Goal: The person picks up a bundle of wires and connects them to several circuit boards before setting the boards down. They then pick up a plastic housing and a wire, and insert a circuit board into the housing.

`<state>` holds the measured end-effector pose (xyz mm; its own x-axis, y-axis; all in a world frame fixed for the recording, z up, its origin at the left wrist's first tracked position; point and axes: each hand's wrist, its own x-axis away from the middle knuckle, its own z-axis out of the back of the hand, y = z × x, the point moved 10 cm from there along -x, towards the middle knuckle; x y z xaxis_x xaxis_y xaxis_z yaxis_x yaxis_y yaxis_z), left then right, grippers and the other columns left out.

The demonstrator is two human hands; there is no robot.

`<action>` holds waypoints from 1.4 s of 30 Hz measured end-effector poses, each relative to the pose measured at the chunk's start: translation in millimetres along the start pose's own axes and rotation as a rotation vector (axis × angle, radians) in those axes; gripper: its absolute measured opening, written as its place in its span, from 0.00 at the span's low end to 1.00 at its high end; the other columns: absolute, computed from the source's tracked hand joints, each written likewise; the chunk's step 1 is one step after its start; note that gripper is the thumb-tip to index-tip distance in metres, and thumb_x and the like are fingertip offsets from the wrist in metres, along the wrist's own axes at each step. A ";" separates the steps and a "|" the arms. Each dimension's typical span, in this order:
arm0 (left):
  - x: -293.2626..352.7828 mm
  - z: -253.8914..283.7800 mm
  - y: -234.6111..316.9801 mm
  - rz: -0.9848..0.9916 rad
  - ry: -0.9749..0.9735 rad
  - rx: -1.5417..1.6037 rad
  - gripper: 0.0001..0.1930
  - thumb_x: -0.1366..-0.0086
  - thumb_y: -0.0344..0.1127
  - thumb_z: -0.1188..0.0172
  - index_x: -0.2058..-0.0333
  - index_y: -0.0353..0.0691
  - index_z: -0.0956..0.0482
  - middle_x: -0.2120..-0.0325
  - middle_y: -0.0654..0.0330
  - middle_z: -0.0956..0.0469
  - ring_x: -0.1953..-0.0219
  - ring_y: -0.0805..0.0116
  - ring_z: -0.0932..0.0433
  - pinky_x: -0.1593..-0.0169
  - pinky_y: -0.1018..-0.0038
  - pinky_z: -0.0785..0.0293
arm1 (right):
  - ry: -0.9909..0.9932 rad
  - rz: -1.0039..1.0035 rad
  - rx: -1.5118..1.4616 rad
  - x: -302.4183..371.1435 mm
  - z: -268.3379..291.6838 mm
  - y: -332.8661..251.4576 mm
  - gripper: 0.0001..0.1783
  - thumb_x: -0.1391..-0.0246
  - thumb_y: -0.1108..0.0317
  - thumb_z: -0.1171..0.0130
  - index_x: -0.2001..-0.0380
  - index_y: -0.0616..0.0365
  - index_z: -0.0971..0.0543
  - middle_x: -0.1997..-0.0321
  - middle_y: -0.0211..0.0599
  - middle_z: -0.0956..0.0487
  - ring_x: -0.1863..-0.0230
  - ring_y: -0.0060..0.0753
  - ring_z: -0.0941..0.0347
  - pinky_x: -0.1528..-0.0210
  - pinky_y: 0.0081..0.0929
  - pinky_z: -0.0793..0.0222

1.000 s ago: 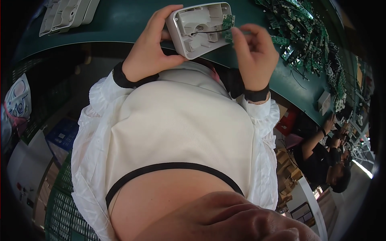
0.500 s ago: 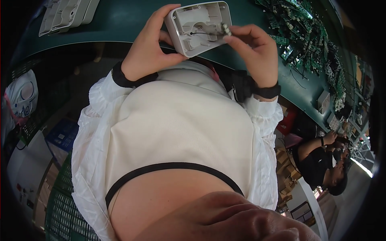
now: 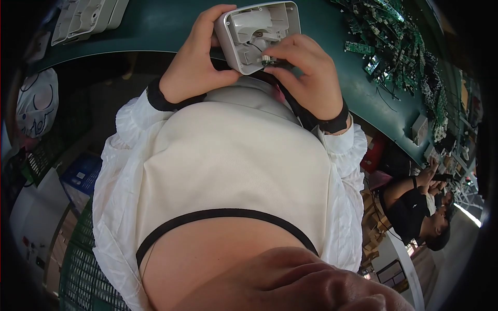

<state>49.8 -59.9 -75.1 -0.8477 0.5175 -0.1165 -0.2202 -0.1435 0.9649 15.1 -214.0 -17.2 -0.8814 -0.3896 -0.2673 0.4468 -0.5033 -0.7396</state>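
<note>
Sitting between the tips of the right hand's [image 3: 311, 72] thumb and forefinger, a small circuit board [image 3: 266, 60] with a whitish part is pinched at the near wall of an open pale grey housing [image 3: 230, 41]. The board is partly covered by the fingertips; whether the wall is touched by it cannot be told. Beside the forefinger, a thin dark wire [image 3: 253, 45] is seen inside the housing. By the left hand [image 3: 193, 67] the housing is gripped at its left side, tilted, with the thumb laid at the near corner and the other fingers wrapped round the outside, partly hidden. Beyond, on the green surface [image 3: 155, 31], more grey shells [image 3: 91, 22] are placed at the far left, and a heap of green circuit boards [image 3: 391, 54] is spread at the right.
</note>
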 end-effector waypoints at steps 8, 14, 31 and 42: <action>-15.2 -2.7 5.5 -0.184 -0.084 0.135 0.54 0.51 0.25 0.23 0.30 0.36 0.49 0.40 0.51 0.33 0.45 0.62 0.22 0.45 0.70 0.22 | -0.094 0.092 -0.019 11.4 -11.5 -9.7 0.18 0.58 0.79 0.27 0.60 0.57 0.13 0.61 0.36 0.20 0.61 0.40 0.25 0.59 0.31 0.29; -6.0 0.0 -0.6 0.145 -0.092 0.178 0.54 0.49 0.24 0.23 0.29 0.37 0.50 0.41 0.52 0.31 0.47 0.63 0.19 0.45 0.70 0.21 | -0.056 0.079 -0.029 13.2 -13.7 -3.1 0.15 0.55 0.77 0.27 0.60 0.58 0.13 0.60 0.35 0.20 0.60 0.39 0.25 0.57 0.32 0.29; 9.9 13.6 -13.1 0.066 -0.021 0.154 0.54 0.52 0.26 0.22 0.30 0.39 0.46 0.34 0.46 0.41 0.46 0.56 0.20 0.45 0.68 0.19 | -0.094 0.086 0.309 -12.7 -28.5 -23.2 0.09 0.52 0.72 0.28 0.65 0.59 0.15 0.64 0.38 0.17 0.66 0.44 0.20 0.65 0.35 0.26; 31.2 180.9 51.1 -0.226 0.717 -0.981 0.35 0.43 0.41 0.22 0.42 0.32 0.27 0.47 0.49 0.24 0.47 0.51 0.23 0.44 0.61 0.26 | 0.025 -0.067 0.337 76.5 61.0 -14.4 0.08 0.50 0.72 0.30 0.65 0.58 0.15 0.61 0.37 0.15 0.64 0.44 0.18 0.65 0.33 0.25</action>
<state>99.5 101.5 13.2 -0.7485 0.0780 -0.6586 -0.4023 -0.8429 0.3574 -49.4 -283.6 10.7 -0.9122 -0.3297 -0.2434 0.4096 -0.7554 -0.5115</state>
